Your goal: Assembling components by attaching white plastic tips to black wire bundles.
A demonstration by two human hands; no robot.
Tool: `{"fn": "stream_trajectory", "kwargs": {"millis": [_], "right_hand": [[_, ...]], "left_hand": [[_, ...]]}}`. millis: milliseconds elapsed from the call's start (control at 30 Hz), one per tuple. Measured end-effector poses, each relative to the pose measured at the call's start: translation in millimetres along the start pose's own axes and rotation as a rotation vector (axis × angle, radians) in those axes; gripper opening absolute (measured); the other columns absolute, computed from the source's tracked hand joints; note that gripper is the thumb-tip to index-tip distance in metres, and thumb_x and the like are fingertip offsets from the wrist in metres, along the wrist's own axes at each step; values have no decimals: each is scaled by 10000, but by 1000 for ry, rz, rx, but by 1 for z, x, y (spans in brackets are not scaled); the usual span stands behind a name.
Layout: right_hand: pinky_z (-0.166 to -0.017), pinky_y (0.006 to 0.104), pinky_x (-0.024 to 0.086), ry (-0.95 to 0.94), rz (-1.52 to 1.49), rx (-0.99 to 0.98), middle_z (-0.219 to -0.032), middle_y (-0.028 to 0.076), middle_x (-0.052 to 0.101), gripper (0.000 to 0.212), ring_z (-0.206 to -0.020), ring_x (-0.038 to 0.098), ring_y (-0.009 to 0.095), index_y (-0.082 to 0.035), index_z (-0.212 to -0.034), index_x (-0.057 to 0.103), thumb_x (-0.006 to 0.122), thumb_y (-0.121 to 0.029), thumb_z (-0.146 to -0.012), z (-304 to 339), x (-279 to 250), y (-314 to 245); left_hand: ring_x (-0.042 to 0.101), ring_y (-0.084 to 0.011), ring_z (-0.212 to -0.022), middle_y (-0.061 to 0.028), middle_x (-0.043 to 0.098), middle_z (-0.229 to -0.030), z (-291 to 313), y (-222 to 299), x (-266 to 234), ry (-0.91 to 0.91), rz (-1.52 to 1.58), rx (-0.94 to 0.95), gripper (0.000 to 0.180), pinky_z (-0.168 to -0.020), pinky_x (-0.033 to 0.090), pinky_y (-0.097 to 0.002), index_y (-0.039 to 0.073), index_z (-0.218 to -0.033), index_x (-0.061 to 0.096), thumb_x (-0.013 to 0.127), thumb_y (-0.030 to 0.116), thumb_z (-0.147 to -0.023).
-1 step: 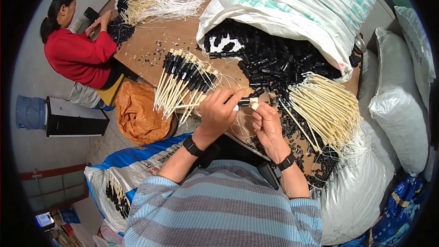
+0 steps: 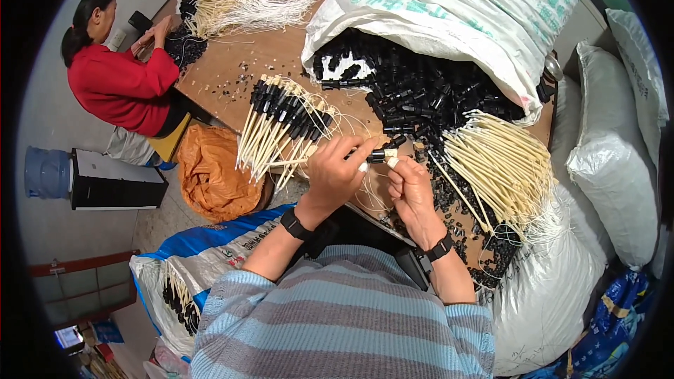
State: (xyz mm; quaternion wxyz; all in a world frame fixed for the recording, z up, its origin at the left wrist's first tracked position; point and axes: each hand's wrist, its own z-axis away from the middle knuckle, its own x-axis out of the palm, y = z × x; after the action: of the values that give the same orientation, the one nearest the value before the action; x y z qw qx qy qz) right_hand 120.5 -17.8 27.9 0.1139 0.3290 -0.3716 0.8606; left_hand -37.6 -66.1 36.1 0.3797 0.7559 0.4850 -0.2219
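Fingers (image 2: 359, 149) of the left hand (image 2: 335, 172) pinch a small black cap (image 2: 379, 156) with a cream tube running left from it, and the right hand (image 2: 411, 193) closes narrow on its other end. Both hands hold the piece just above the worktop's near edge.

The big white sack (image 2: 456, 14) lies along the far right and spills a heap of black caps (image 2: 421, 98) towards the hands. Right of them, a sheaf of bare cream tubes (image 2: 502, 168) overhangs the edge. To the left, a fan of capped tubes (image 2: 277, 126) sticks out past the near-left edge.

Cap and tube look joined or nearly so, I judge. Bare worktop (image 2: 232, 70) shows only towards the far left, where a person in red (image 2: 119, 84) works. Between the piles, room is tight.
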Motion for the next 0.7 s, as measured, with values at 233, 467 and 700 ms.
{"fn": "stream_trajectory", "kwargs": {"millis": [233, 467, 700], "right_hand": [[-495, 176, 287, 15, 743, -535, -664, -78, 517, 17, -569, 398, -5, -22, -854, 646, 645, -6, -848, 5, -4, 9], [-598, 220, 457, -158, 719, -337, -832, -10, 660, 145, -666, 565, 54, -22, -1023, 686, 641, -82, -899, 19, -20, -7], [-706, 297, 513, -431, 1526, -658, -991, 135, 681, 247, -794, 662, 226, -29, -1048, 678, 688, -96, -811, 45, -34, 3]], "left_hand": [[614, -255, -776, -64, 626, -869, 7, -1, 1, -41, 4, -136, 378, -643, 494, -355, 99, -1050, 693, 629, 56, -681], [561, -272, -799, -81, 640, -829, -1, -60, -18, 47, -233, -236, 271, -765, 391, -396, 75, -945, 693, 611, 148, -697], [559, -287, -925, -91, 642, -895, -1, -83, -13, 156, -404, -309, 396, -884, 390, -431, 72, -1052, 674, 686, 70, -656]]}}
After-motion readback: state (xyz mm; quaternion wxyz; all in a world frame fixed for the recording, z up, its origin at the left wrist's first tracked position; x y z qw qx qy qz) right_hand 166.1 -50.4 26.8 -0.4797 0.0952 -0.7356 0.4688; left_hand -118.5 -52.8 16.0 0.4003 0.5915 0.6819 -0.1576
